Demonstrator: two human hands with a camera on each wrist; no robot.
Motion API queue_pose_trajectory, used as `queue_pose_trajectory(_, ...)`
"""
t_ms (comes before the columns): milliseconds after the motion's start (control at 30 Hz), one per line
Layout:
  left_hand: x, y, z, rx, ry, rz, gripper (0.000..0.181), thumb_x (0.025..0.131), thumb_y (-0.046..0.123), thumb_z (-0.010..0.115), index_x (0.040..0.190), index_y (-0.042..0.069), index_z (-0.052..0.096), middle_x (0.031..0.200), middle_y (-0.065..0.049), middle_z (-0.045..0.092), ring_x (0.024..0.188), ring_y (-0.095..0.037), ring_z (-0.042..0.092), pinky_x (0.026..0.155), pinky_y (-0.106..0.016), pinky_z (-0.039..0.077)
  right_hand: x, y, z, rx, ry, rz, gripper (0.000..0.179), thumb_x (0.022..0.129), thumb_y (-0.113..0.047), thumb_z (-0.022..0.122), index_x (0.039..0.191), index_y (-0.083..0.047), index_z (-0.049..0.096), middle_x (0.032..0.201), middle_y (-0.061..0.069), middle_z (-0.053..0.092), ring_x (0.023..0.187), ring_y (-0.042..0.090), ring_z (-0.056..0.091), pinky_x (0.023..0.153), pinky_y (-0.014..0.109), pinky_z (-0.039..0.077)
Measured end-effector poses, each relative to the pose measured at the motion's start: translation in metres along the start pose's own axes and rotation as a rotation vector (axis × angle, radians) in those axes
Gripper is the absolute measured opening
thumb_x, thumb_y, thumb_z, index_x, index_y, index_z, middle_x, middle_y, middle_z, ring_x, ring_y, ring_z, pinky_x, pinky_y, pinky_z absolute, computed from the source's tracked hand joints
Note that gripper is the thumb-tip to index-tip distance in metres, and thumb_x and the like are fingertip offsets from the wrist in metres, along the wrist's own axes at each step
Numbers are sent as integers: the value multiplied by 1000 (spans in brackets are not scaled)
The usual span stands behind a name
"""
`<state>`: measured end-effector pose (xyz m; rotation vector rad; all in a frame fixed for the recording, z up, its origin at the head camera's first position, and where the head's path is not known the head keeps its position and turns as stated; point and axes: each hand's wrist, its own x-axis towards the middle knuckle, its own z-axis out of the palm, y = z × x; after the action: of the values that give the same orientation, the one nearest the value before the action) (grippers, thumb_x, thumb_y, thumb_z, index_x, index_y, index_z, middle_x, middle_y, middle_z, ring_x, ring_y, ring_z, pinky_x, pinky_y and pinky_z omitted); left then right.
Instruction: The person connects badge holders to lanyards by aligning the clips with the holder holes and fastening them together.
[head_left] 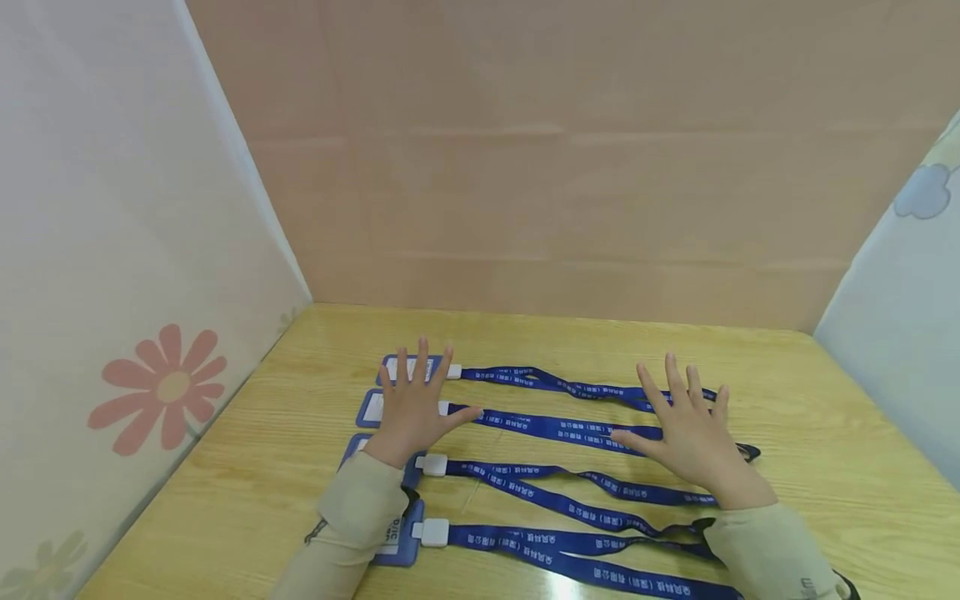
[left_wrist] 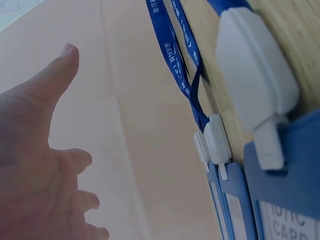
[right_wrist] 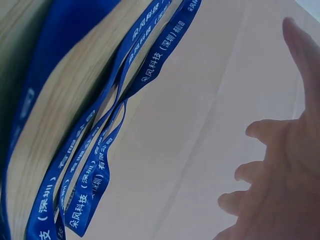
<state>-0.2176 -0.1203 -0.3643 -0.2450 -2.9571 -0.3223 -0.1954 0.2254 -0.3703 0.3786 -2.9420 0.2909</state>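
Several blue badge lanyards lie side by side across the table, their straps [head_left: 525,423] running from left to right with white lettering. Blue card holders [head_left: 408,554] sit at their left ends, joined by white clips [head_left: 432,533]. My left hand [head_left: 412,417] is held over the card holders with its fingers spread, partly hiding two of them. Over the right ends of the straps, my right hand [head_left: 692,442] also has spread fingers and holds nothing. One card holder [left_wrist: 295,155] shows large beside the left hand in the left wrist view. Lettered straps [right_wrist: 155,57] fill the left of the right wrist view.
The wooden table [head_left: 240,475] ends at a plain peach-coloured backdrop [head_left: 555,200]. A white cloth with a pink flower [head_left: 172,387] bounds the left side. Another pale cloth [head_left: 900,333] stands along the right side.
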Motion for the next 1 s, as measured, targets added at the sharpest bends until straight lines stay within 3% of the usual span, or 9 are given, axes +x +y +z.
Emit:
queue_pose_trajectory(367, -3, 1, 1, 8, -34, -9, 99, 77, 70, 54, 151, 20, 12, 157, -18, 0, 142, -46, -3, 111, -68, 4, -4, -1, 3, 35, -32, 5, 100, 79, -69, 52, 151, -17, 5, 153, 29, -4, 136, 57, -4, 96, 78, -12)
queue_pose_trajectory(1000, -2, 3, -1, 2, -21, 8, 97, 77, 68, 57, 150, 17, 19, 157, -20, 5, 143, -46, 1, 111, -67, 9, -3, -4, -3, 27, -16, -13, 97, 82, -67, 50, 151, -18, 5, 153, 30, -4, 136, 57, -1, 96, 78, -13)
